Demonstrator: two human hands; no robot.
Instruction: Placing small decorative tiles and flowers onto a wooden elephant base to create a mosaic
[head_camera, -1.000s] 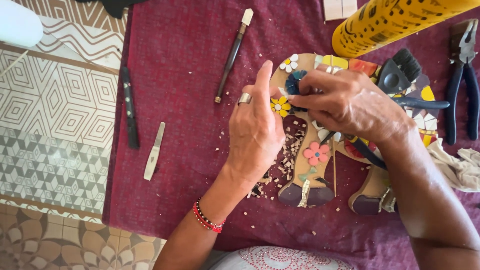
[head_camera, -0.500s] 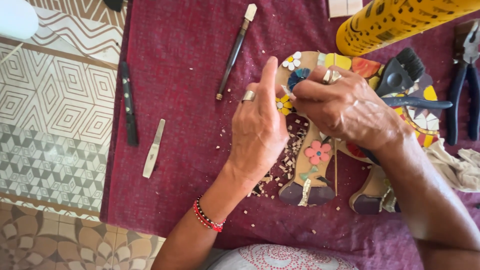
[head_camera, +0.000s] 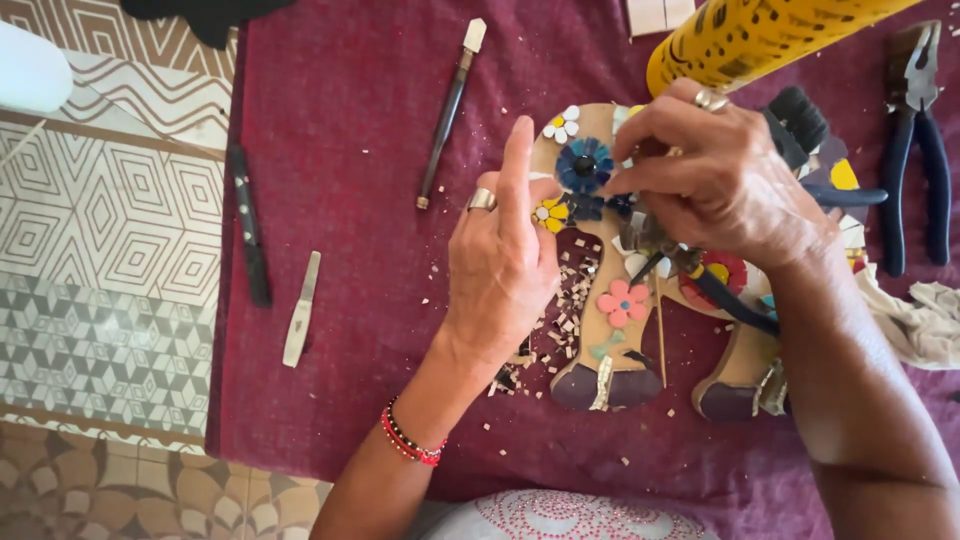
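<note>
On the bench: a dark red cloth (head_camera: 340, 150) covers the work area.
Wooden figure (head_camera: 605, 330): flat on the cloth, part-covered with mosaic flowers, between both hands.
Left hand (head_camera: 500, 265): resting on the figure's left edge, forefinger raised, holding nothing visible.
Right hand (head_camera: 715, 180): fingers pinched narrow at the blue flower (head_camera: 584, 163); what they grip is hidden.
Nearby: blue-handled pliers (head_camera: 915, 140) far right, glass cutter (head_camera: 450, 105) above, tile chips (head_camera: 570, 300) scattered.

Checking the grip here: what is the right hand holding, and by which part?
The right hand grips dark-handled nippers near the head; the handles trail free. The left hand holds nothing visible.
</note>
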